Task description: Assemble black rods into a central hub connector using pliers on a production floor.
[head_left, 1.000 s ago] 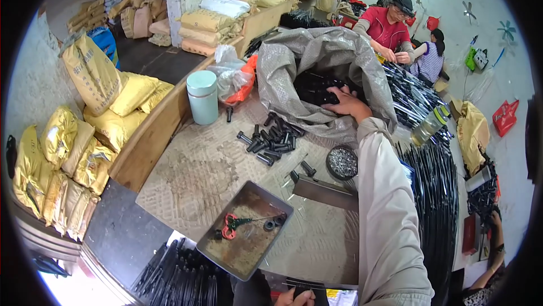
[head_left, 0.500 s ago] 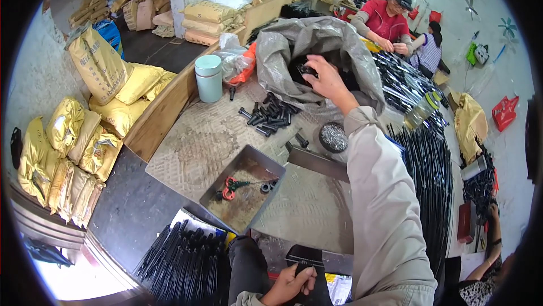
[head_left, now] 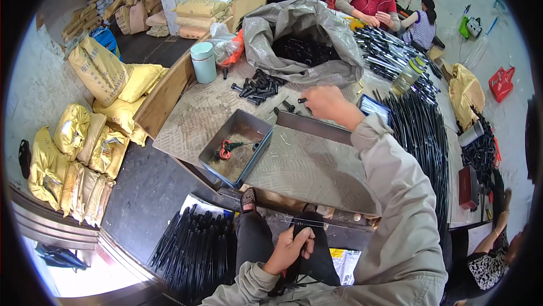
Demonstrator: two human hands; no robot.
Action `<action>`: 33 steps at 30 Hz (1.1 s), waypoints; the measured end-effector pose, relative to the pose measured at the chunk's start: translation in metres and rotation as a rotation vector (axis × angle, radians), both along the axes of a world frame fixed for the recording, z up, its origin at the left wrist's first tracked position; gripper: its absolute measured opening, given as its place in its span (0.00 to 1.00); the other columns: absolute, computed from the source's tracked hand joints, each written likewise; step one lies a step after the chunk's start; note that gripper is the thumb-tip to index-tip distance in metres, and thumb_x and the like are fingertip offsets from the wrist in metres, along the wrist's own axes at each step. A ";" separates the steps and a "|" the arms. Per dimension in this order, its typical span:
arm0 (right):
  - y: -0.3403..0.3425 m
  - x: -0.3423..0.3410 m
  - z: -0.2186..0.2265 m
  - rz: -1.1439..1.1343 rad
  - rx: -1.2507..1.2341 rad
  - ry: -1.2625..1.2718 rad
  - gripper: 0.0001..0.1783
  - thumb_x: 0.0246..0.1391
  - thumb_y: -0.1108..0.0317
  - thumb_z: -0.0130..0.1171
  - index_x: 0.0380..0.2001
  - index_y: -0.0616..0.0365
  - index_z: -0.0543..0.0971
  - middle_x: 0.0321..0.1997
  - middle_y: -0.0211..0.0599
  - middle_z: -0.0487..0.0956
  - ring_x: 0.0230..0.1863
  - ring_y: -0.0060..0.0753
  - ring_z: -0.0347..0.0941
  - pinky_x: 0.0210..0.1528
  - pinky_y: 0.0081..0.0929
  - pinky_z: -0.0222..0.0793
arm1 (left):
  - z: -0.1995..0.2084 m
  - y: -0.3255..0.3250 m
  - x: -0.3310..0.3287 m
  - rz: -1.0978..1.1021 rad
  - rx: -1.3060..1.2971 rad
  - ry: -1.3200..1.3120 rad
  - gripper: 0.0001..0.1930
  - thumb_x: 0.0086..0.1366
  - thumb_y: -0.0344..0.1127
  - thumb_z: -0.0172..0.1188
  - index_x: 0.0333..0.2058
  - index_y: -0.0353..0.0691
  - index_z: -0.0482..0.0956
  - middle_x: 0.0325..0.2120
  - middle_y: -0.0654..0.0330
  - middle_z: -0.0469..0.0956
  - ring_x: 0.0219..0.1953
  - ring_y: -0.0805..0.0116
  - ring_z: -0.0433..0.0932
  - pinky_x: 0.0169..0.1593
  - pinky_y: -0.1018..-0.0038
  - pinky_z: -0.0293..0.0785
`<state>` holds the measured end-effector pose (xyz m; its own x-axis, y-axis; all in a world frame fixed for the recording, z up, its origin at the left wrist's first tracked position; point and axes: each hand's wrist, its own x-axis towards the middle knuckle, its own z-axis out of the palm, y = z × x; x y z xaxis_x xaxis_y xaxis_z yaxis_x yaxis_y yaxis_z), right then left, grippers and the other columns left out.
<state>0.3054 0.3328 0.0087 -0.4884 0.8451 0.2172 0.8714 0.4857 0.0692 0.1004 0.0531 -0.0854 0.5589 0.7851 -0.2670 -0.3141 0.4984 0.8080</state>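
Overhead, a fisheye view looked down on a person seated at a patterned worktop point(head_left: 317, 164) in a cluttered workshop. Their right hand point(head_left: 325, 104), at the end of a beige sleeve, reached forward over the worktop with the fingers point(head_left: 308, 102) curled narrowly around a small black part point(head_left: 302, 101) pinched at the fingertips. Their left hand point(head_left: 291, 248) rested low in the lap, fingers closed on a thin dark rod point(head_left: 305, 222) that lay across the knees. Just ahead of the right hand lay a loose pile of short black parts point(head_left: 259, 86), and beyond that an open grey sack point(head_left: 300, 40) held many more of them. A grey metal tray point(head_left: 235, 146) sat near the worktop's front left edge, holding a small red tool point(head_left: 226, 150). A pale green cylindrical cup point(head_left: 203, 62) stood near the far left corner. Long black rods point(head_left: 421, 136) lay bundled along the right side of the worktop, and another bundle of black rods point(head_left: 195, 246) lay on the floor by the person's left knee. Yellow sacks point(head_left: 73, 147) were stacked along the left wall. Two other people point(head_left: 390, 6) sat working at the far end, well apart from the wearer.
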 end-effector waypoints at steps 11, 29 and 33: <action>0.023 -0.059 -0.008 -0.264 -0.192 0.071 0.12 0.39 0.66 0.56 0.26 0.63 0.78 0.33 0.50 0.79 0.38 0.51 0.75 0.41 0.42 0.70 | 0.006 -0.012 0.001 0.039 0.009 0.036 0.14 0.68 0.40 0.45 0.32 0.34 0.69 0.17 0.60 0.72 0.16 0.75 0.69 0.21 0.82 0.66; -0.243 -0.012 0.007 -0.030 -0.615 1.376 0.17 0.49 0.72 0.56 0.44 0.62 0.75 0.32 0.32 0.79 0.28 0.13 0.68 0.28 0.11 0.61 | 0.010 -0.024 0.014 0.101 -0.006 -0.124 0.19 0.70 0.48 0.30 0.39 0.37 0.59 0.34 0.44 0.76 0.22 0.64 0.76 0.26 0.79 0.69; -0.267 -0.009 -0.028 -0.096 -0.792 1.537 0.16 0.49 0.71 0.56 0.43 0.61 0.76 0.32 0.33 0.79 0.27 0.12 0.67 0.25 0.09 0.60 | 0.017 -0.038 0.020 0.128 0.031 -0.095 0.17 0.70 0.48 0.30 0.41 0.38 0.57 0.41 0.40 0.74 0.28 0.59 0.79 0.29 0.77 0.73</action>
<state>0.2965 0.0659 -0.0194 -0.1955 0.9794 -0.0501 -0.0682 -0.0645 -0.9956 0.1208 0.0156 -0.0679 0.4753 0.8586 -0.1921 -0.4488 0.4244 0.7864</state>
